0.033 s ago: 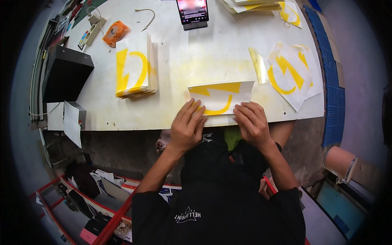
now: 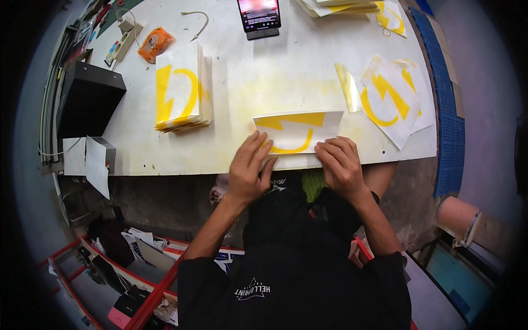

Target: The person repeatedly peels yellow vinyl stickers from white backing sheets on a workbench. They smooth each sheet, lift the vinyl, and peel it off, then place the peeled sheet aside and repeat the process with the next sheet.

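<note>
A white paper sheet (image 2: 283, 135) printed with yellow shapes lies at the table's near edge, curved or folded over along its near side. My left hand (image 2: 248, 168) is closed on its near left corner, fingertips on top and thumb close to the edge. At the near right corner, my right hand (image 2: 341, 165) grips the same sheet with bent fingers; its thumb is mostly hidden. A narrow white strip of paper shows under the fold between the hands. To the left stands a thick stack of similar yellow-printed papers (image 2: 179, 91).
Loose yellow-printed sheets (image 2: 388, 102) and a clear yellowish curved piece (image 2: 348, 88) lie to the right. At the back are a phone on a stand (image 2: 259, 19), an orange packet (image 2: 155, 45) and another paper stack (image 2: 341, 7). A black box (image 2: 91, 102) stands far left.
My left hand's fingers have slid slightly leftward and away from me on the sheet. The sheet's far edge has come a touch nearer; my right hand has barely moved.
</note>
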A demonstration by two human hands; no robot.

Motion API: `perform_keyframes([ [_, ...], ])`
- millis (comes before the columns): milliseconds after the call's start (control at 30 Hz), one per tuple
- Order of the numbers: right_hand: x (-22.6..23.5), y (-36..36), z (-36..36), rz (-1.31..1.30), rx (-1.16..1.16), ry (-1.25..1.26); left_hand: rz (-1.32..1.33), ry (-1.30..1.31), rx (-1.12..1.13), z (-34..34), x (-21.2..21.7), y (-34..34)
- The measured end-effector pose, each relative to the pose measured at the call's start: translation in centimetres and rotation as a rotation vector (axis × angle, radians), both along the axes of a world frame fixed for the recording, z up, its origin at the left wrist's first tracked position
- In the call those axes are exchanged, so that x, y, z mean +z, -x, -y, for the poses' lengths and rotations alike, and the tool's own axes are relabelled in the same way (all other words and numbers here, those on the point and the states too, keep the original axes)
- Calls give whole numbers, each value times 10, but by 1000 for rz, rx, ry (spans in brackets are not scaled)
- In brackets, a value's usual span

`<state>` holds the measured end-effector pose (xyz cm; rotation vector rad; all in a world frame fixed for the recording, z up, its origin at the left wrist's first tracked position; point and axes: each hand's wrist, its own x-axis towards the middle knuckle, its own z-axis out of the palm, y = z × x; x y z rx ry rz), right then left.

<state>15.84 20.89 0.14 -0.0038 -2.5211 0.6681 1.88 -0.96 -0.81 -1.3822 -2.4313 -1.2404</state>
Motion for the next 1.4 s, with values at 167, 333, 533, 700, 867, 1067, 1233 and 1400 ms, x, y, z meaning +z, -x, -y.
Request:
perform_keyframes([
  [167,26,5,-3,63,-73,517,335,-241,-49,4,26,14],
  [333,59,7,-38,297,-44,1450,253,-300,31,-6,51,14],
  [533,70,-1,-42,334,-133,1870,724,-478,76,-21,87,-3],
  [700,67,-12,-38,316,-133,1885,878,-487,88,-18,101,-15],
  [867,74,-19,-29,209,-109,1696,731,-531,53,-11,100,-18],
  [1067,106,-7,-19,127,-35,1441,543,-615,36,4,123,-13],
  [1233,114,7,-10,117,26,1398,473,-639,61,16,142,-8],
  [1400,110,7,-12,73,142,1359,427,-581,128,15,137,-8],
])
